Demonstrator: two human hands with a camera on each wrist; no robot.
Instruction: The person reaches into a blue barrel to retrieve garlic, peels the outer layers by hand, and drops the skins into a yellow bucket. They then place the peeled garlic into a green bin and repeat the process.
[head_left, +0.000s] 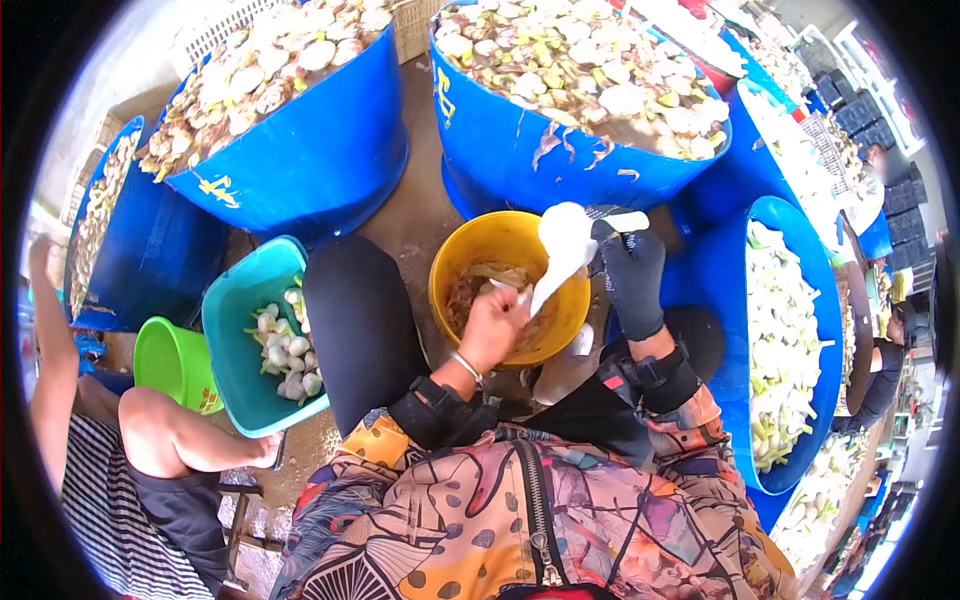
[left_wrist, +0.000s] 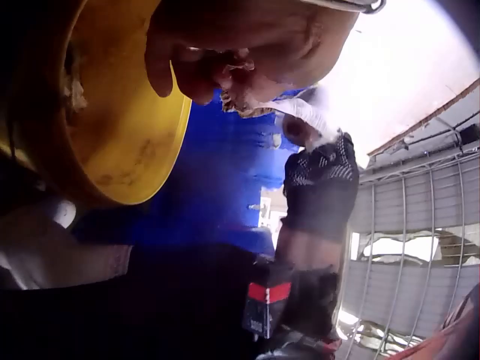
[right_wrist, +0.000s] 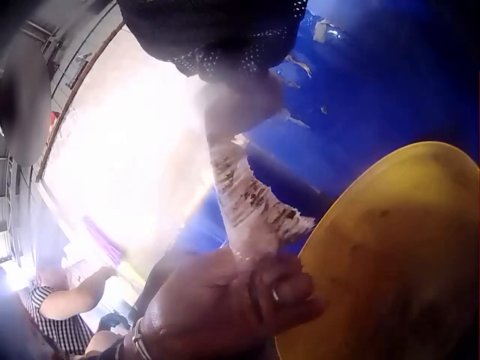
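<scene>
Over the yellow bucket [head_left: 440,270], the bare left hand [head_left: 492,330] pinches the lower end of a pale, tapering strip of skin [head_left: 548,288]. This strip runs up to a white bulb [head_left: 565,232], held in the fingers of the right hand [head_left: 632,280], which wears a dark grey glove. A short pale, handle-like piece [head_left: 628,222] sticks out at the gloved fingers; what it belongs to cannot be told. The right wrist view shows the strip [right_wrist: 251,199] stretched between both hands, wrinkled and marked brown. Brown scraps [head_left: 470,290] lie inside the bucket.
Large blue tubs [head_left: 590,165] heaped with bulbs and trimmings stand ahead and to the right. At the left are a teal basin [head_left: 235,345] with white bulbs, a green bucket [head_left: 170,365] and a seated person's bare leg [head_left: 190,435]. Other people are at the far right.
</scene>
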